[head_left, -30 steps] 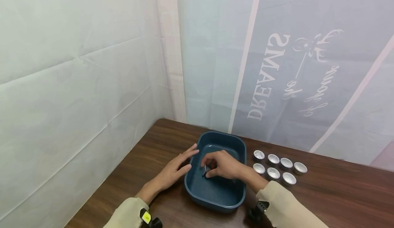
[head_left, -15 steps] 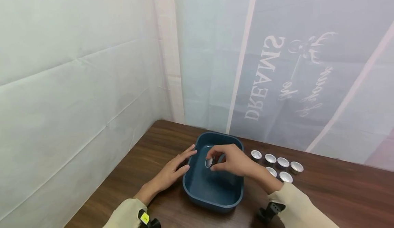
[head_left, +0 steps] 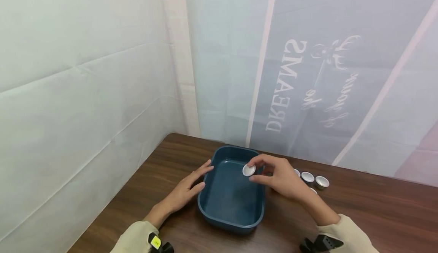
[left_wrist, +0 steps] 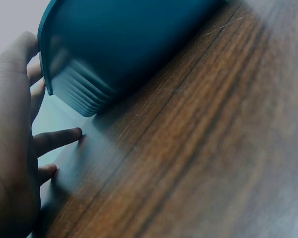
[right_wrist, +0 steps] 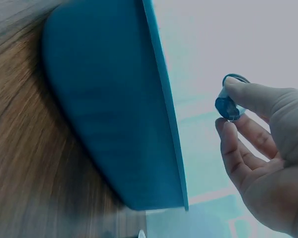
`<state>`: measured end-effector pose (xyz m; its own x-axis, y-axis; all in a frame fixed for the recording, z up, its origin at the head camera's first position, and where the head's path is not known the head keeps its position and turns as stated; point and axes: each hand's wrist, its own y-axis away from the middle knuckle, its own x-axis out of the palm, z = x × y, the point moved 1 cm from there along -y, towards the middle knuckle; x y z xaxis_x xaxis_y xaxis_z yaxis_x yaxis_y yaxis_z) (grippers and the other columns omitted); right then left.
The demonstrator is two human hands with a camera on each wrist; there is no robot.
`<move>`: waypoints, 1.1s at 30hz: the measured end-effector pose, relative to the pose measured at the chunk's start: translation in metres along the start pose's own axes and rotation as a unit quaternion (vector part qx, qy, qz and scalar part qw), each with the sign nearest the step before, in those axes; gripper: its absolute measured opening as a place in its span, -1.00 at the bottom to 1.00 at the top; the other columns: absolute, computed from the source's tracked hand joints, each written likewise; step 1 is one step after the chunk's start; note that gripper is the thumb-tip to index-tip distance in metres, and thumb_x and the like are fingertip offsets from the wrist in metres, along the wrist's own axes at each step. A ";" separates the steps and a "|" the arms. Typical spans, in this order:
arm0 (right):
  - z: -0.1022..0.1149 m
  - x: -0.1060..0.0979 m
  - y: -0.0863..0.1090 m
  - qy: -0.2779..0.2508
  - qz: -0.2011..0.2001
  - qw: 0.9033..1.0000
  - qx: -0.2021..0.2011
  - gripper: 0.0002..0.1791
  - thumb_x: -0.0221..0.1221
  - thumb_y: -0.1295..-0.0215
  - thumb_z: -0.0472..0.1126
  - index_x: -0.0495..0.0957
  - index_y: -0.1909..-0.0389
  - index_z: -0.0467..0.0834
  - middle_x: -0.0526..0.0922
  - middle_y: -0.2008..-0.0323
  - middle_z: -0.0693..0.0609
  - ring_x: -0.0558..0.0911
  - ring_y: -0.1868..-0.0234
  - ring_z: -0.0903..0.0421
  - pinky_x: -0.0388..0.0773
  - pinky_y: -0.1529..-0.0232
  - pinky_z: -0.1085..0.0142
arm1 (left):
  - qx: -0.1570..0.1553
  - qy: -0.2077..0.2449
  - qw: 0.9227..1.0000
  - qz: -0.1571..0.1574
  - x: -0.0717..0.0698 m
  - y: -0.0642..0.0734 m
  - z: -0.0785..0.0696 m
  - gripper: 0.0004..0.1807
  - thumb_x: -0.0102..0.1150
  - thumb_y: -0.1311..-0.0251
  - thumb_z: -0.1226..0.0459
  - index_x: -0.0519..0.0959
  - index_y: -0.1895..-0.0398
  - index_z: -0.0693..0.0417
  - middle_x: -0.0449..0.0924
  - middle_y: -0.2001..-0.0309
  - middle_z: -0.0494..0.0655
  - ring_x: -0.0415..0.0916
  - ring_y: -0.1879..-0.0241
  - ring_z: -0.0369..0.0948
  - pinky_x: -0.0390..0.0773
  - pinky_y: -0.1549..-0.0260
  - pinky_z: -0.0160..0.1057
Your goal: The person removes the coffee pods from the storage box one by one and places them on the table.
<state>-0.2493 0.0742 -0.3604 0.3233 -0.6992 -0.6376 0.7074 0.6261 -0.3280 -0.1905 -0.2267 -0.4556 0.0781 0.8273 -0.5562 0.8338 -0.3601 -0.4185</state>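
Note:
My right hand (head_left: 282,175) pinches a small coffee capsule (head_left: 248,170) between thumb and fingers, its pale silvery lid facing the head camera. It is held above the far right part of a dark blue basin (head_left: 230,203). From the right wrist view, the capsule (right_wrist: 228,101) shows a dark rounded body and sits higher than the basin's rim (right_wrist: 170,104). My left hand (head_left: 184,192) lies along the basin's left side with fingers stretched out, fingertips at the rim. In the left wrist view, two fingers of the left hand (left_wrist: 15,134) reach toward the tabletop beside the basin (left_wrist: 119,44).
Several more capsules stand on the brown wooden table (head_left: 287,226) right of the basin, such as a silver-lidded capsule (head_left: 322,182); my right hand and forearm hide part of the group. Pale cloth walls (head_left: 226,55) rise behind and left of the table.
My right hand has lifted the capsule from inside the basin, moving up and right, and the lid has turned toward the head camera. My left hand stays at the rim.

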 end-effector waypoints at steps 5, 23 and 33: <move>-0.004 -0.012 0.020 -0.030 -0.051 0.998 0.015 -0.67 0.41 -0.06 -0.05 0.60 0.13 0.13 0.62 0.20 0.14 0.62 0.32 0.09 0.57 0.39 0.26 | 0.009 -0.004 1.000 0.001 0.001 0.000 0.012 -0.44 -0.11 -0.42 0.36 0.18 -0.46 -0.07 -0.09 -0.50 -0.22 -0.08 -0.45 -0.12 0.09 -0.24 0.23; -0.039 -0.063 0.097 0.004 -0.214 0.976 0.027 -0.58 0.38 -0.06 -0.38 0.55 0.03 -0.18 0.64 0.15 -0.02 0.59 0.15 0.22 0.54 0.15 0.45 | 0.013 0.006 1.000 0.011 -0.006 0.001 -0.029 -0.48 -0.14 -0.42 0.41 0.20 -0.43 0.09 -0.05 -0.48 0.15 -0.03 -0.42 0.08 0.14 -0.22 0.20; -0.069 -0.073 0.132 0.053 -0.235 0.963 0.117 -0.57 0.40 -0.08 -0.22 0.57 0.00 -0.12 0.68 0.17 0.04 0.62 0.17 0.34 0.48 0.17 0.56 | 0.016 0.009 1.000 0.007 -0.005 0.002 -0.027 -0.48 -0.15 -0.42 0.42 0.19 -0.43 0.08 -0.05 -0.48 0.15 -0.04 -0.42 0.07 0.16 -0.24 0.13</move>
<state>-0.2230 0.2319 -0.4052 -0.1255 -0.8392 -0.5291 0.8864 0.1446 -0.4397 -0.1742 -0.2203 -0.4344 0.1006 0.8294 -0.5495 0.8140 -0.3862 -0.4338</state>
